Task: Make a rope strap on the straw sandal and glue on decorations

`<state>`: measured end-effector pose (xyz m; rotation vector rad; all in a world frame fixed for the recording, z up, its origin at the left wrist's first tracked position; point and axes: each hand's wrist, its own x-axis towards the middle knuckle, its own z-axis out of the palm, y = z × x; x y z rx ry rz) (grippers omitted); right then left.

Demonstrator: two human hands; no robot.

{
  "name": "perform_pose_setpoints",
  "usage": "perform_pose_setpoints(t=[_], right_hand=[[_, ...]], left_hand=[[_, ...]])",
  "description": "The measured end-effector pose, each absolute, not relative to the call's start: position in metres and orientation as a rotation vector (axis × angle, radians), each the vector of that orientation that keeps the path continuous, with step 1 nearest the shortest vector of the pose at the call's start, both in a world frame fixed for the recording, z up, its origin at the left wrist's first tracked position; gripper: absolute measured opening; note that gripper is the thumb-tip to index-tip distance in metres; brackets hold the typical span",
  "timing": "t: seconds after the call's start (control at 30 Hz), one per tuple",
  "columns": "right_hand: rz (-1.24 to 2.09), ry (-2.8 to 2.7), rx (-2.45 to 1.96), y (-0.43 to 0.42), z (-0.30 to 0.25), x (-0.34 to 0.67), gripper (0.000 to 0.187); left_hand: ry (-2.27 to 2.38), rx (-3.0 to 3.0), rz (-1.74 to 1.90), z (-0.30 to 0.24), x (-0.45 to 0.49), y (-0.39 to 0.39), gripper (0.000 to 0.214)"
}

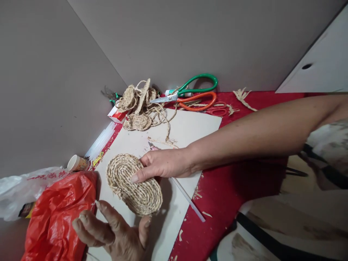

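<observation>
Since your right hand (165, 163) holds the coil (137, 194) above the white sheet (195, 123) with just a thumb across its face, that grip could let it twist if the pressure eases; your fingers behind are hidden, so how well they back it cannot be told. Your left hand (119, 233) has nothing in its grip, fingers spread, thumb at the coil's lower edge, touching or not I can't say; a careless push there might open the rows. Watch the pointed tip (151, 144) and the clear stick (190, 203) by your right hand: either could snag a strand. Farther back, the scissors (174, 97) seem to rest against loose cord (169, 127), so tugging it might drag them.
</observation>
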<state>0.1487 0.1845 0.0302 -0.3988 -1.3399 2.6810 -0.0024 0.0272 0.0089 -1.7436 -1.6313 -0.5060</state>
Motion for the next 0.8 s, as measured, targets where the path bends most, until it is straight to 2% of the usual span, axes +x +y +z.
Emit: perform_pose_setpoints(t=[0.13,0.3,0.5,0.8], right_hand=[[2.674,-1.343,-0.417,0.184,0.031,0.149,0.026],[2.649,-1.359,-0.362,0.182,0.027,0.148,0.035],[2.615,-1.397,-0.269,0.181,0.019,0.147,0.044],[2.641,-1.329,-0.135,0.179,0.014,0.144,0.044]], left_hand=[[-1.540,-1.855,-0.491,0.010,-0.004,0.028,0.103],[-1.425,-1.997,-0.515,0.007,-0.002,0.030,0.102],[-1.367,-1.976,-0.470,0.005,0.004,0.034,0.085],[-1.366,-1.956,-0.437,0.001,0.005,0.037,0.081]])
